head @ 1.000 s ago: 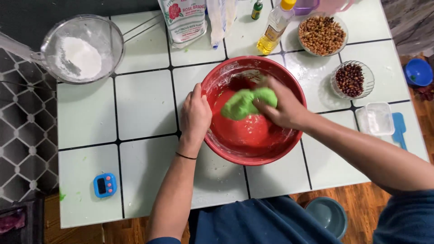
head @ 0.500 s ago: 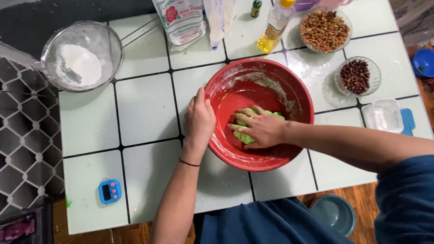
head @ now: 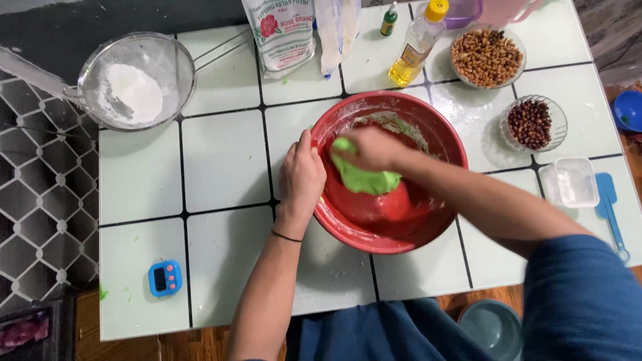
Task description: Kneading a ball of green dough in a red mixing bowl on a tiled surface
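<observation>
A red mixing bowl (head: 428, 230) stands on the white tiled table (head: 224, 160) in front of me. Inside it lies a lump of green dough (head: 366, 179). My right hand (head: 373, 148) is down in the bowl, fingers closed on the top of the dough near the bowl's left wall. My left hand (head: 302, 175) grips the bowl's left rim from outside, thumb up along the edge. A thin dark band circles my left wrist.
A sieve with white flour (head: 134, 83) sits at the back left, a flour bag (head: 281, 33) and an oil bottle (head: 418, 43) behind the bowl. Two glass bowls of beans (head: 487, 57) (head: 531, 124), a clear tub (head: 570, 182) and blue spatula (head: 610, 207) lie right. Blue timer (head: 164, 277) front left.
My right hand has moved the green dough from the bowl's middle toward its left wall and lifted it slightly. The left hand stays on the rim.
</observation>
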